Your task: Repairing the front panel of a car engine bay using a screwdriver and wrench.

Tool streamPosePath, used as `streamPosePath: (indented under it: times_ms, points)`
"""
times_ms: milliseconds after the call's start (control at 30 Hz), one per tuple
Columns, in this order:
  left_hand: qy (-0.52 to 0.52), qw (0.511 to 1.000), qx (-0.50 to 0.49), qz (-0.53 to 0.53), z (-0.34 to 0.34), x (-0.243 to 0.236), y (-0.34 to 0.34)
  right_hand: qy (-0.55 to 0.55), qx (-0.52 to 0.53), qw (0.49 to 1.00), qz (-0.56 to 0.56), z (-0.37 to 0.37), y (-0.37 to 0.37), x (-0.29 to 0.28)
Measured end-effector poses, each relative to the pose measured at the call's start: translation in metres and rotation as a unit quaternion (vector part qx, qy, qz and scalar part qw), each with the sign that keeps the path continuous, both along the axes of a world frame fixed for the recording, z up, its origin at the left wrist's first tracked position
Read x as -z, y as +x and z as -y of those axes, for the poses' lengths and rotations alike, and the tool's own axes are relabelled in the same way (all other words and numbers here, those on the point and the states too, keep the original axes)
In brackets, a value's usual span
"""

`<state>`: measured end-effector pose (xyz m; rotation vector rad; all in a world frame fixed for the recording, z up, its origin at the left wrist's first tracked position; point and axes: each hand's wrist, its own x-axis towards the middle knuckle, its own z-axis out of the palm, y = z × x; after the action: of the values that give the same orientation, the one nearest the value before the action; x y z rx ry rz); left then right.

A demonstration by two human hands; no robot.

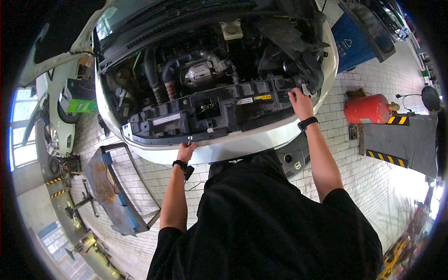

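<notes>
In front of me is a white car's open engine bay, with a long black plastic panel (224, 109) across its front edge. My left hand (186, 152) is at the panel's front lip, left of the middle. Its fingers are closed round a small shiny metal tool (190, 139) that points up at the panel; its exact kind is hard to see. My right hand (302, 104) is at the panel's right end, fingers pinched together against the black plastic. Whatever they grip, if anything, is hidden. Behind the panel sits the engine (199, 71).
The white bumper (224, 150) curves between me and the panel. A blue bin (352, 42) stands at the far right, near a red gas cylinder (368, 108). On the left are a rusty metal-framed cart (105, 184) and a green-and-black box (79, 96).
</notes>
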<state>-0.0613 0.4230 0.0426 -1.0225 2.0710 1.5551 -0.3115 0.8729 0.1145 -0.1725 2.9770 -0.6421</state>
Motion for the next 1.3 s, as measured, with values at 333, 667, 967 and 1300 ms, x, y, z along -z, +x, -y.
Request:
streamPosePath:
  times_ms: [333, 667, 967, 1300]
  points:
    - [0.015, 1.0, -0.02, 0.01, -0.002, -0.003, 0.0, 0.026, -0.003, 0.999, -0.018, 0.003, -0.007, 0.002]
    - [0.005, 1.0, -0.002, -0.003, 0.007, 0.012, 0.002, 0.002, -0.026, 0.996, -0.08, 0.005, -0.014, 0.003]
    - [-0.041, 0.999, 0.02, 0.023, 0.007, 0.015, 0.0, 0.045, -0.046, 0.993, -0.094, -0.004, -0.022, 0.012]
    - [-0.021, 0.999, 0.0, -0.049, 0.003, 0.014, 0.002, 0.022, -0.072, 0.996, -0.045, 0.003, -0.019, -0.001]
